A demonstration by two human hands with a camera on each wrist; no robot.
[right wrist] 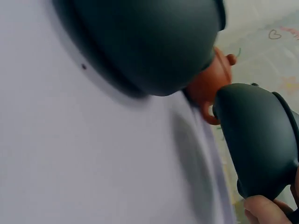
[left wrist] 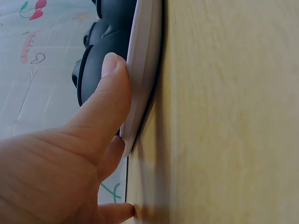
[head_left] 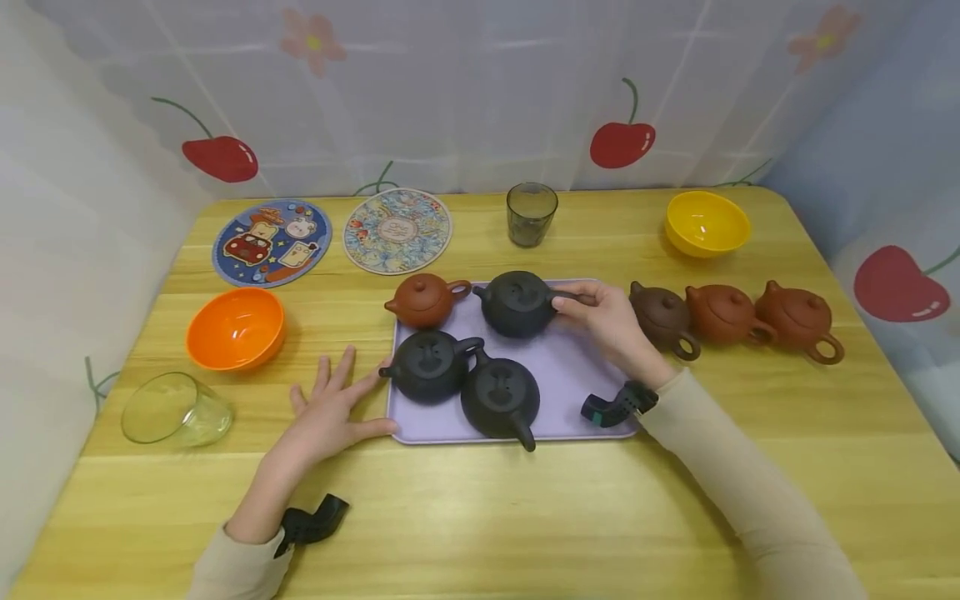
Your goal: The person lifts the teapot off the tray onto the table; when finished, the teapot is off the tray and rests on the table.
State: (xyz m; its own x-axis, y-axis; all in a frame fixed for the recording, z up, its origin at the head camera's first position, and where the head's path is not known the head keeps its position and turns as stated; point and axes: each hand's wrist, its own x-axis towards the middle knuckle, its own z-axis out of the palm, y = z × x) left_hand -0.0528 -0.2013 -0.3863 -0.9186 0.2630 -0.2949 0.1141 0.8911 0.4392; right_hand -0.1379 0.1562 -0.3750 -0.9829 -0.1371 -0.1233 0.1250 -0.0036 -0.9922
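My right hand (head_left: pixel 603 321) pinches the handle of a black teapot (head_left: pixel 517 304). That teapot hangs tilted above the far part of a lilac tray (head_left: pixel 577 383), as the gap and shadow in the right wrist view show. Two more black teapots, one on the left (head_left: pixel 427 367) and one nearer the front (head_left: pixel 500 398), sit on the tray. By its far left corner is a small reddish-brown teapot (head_left: pixel 423 300). My left hand (head_left: pixel 326 425) rests at the tray's left edge with spread fingers, its thumb (left wrist: pixel 105 100) against the rim.
Right of the tray stand a dark brown teapot (head_left: pixel 662 317) and two reddish-brown teapots, one middle (head_left: pixel 720 315), one outer (head_left: pixel 797 317). Around lie an orange bowl (head_left: pixel 236 329), a tipped green glass (head_left: pixel 176 410), two round mats, a dark glass (head_left: pixel 531 215) and a yellow bowl (head_left: pixel 707 223).
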